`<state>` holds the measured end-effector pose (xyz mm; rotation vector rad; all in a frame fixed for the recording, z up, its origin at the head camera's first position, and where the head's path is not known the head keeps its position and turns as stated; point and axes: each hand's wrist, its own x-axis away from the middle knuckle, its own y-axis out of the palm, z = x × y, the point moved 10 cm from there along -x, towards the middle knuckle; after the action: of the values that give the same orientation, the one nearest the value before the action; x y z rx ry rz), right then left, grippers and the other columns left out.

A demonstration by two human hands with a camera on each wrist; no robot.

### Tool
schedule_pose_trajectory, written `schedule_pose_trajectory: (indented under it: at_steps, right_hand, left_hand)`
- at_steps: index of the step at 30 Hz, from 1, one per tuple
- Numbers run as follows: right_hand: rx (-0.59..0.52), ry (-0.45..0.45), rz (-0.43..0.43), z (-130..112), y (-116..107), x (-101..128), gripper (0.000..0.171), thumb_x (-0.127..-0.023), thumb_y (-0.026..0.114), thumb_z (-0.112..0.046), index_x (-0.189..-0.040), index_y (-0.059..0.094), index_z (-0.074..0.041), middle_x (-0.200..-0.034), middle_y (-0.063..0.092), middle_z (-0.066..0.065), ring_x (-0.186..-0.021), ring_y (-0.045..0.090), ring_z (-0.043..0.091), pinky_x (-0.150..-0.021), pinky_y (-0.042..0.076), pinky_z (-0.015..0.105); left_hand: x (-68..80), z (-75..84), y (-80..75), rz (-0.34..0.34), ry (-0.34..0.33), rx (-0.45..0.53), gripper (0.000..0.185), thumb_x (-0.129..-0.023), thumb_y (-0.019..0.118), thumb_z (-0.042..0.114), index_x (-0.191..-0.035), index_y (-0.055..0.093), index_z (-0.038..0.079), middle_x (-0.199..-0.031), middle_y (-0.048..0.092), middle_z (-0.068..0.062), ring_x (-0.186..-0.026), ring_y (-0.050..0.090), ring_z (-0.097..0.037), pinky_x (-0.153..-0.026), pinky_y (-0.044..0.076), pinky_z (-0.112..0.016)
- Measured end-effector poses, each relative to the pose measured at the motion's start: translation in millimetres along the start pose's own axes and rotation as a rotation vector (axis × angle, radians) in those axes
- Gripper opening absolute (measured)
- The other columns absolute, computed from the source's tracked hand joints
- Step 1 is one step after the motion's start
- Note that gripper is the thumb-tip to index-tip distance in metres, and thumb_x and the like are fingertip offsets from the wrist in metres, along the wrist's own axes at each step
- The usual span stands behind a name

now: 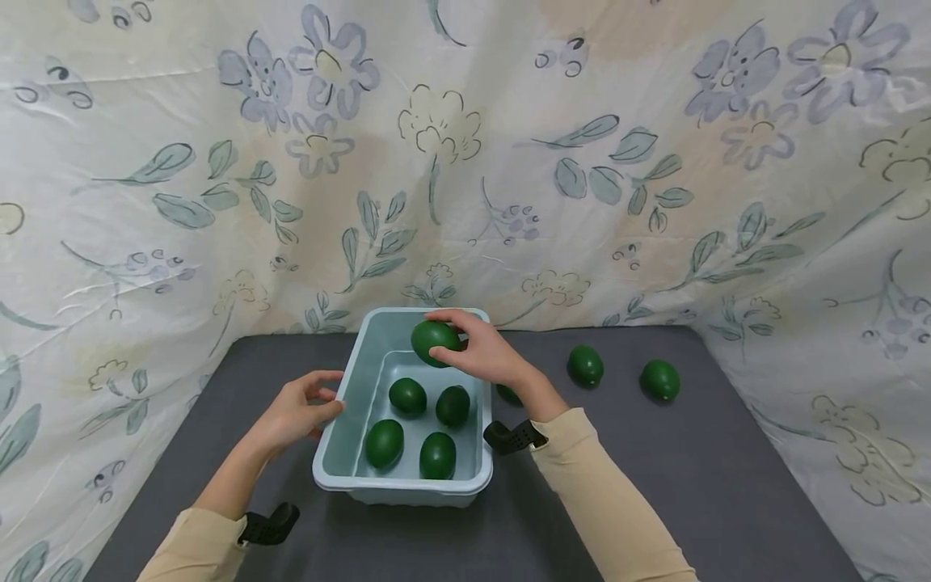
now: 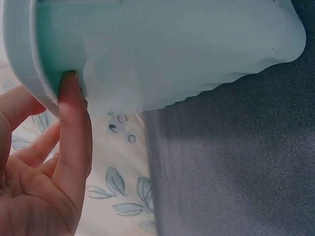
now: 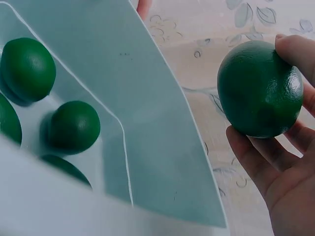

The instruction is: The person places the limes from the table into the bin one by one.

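Observation:
A pale blue plastic bin (image 1: 403,486) stands on the dark table, with several dark green limes lying on its floor, one of them a lime (image 1: 384,444) near the front left. My right hand (image 1: 486,352) holds another lime (image 1: 431,339) over the far part of the bin. In the right wrist view, the thumb and fingertips grip this lime (image 3: 258,91) from the sides. At the bin's left side, my left hand (image 1: 296,411) pinches the rim. The left wrist view has a fingertip (image 2: 70,81) against the outer wall, just under the lip.
To the right on the table (image 1: 618,485) lie a lime (image 1: 585,366) and, farther right, another lime (image 1: 660,380). Beside the bin, one more lime (image 1: 507,394) is mostly hidden by the right wrist. A floral cloth (image 1: 465,162) hangs behind the table.

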<state>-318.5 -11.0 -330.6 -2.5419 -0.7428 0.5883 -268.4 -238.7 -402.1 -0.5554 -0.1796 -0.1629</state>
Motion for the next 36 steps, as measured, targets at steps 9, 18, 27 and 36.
schedule_pose_trajectory:
  at_steps: [9, 18, 27, 36]
  right_hand:
    - [0.044, -0.004, -0.022, -5, 8, -5, 0.053, -0.088, 0.063, -0.023, -0.136, 0.043, -0.016, -0.125, 0.051, 0.001, -0.098, 0.055, 0.014, -0.072, 0.050, 0.028]
    - [0.069, -0.002, -0.049, -8, 20, -2, 0.053, -0.087, 0.064, -0.025, -0.135, 0.044, -0.016, -0.129, 0.049, 0.000, -0.095, 0.055, 0.012, -0.073, 0.050, 0.026]
    - [0.119, -0.026, -0.074, -13, 28, -2, 0.052, -0.087, 0.063, -0.028, -0.135, 0.045, -0.019, -0.131, 0.047, -0.002, -0.103, 0.054, 0.014, -0.084, 0.048, 0.031]
    - [0.107, -0.040, -0.074, -16, 16, -5, 0.057, -0.089, 0.060, -0.030, -0.140, 0.038, -0.020, -0.143, 0.037, -0.004, -0.132, 0.035, 0.019, -0.104, 0.035, 0.042]
  left_hand:
    - [-2.8, 2.7, 1.2, -0.008, -0.004, 0.006, 0.055, -0.088, 0.061, 0.013, -0.137, 0.037, 0.006, -0.105, 0.055, -0.018, -0.080, 0.063, -0.020, -0.061, 0.055, -0.038]
    - [-1.7, 0.3, 5.4, -0.016, -0.016, 0.024, 0.057, -0.088, 0.061, 0.013, -0.138, 0.036, 0.006, -0.105, 0.056, -0.017, -0.081, 0.063, -0.019, -0.059, 0.055, -0.038]
    - [-1.5, -1.4, 6.2, -0.013, -0.016, 0.032, 0.055, -0.087, 0.062, 0.013, -0.136, 0.038, 0.006, -0.102, 0.056, -0.017, -0.079, 0.062, -0.020, -0.059, 0.055, -0.038]
    - [1.5, -0.9, 0.2, -0.007, -0.014, 0.022, 0.056, -0.087, 0.062, 0.013, -0.137, 0.037, 0.006, -0.103, 0.056, -0.017, -0.080, 0.062, -0.020, -0.060, 0.055, -0.038]
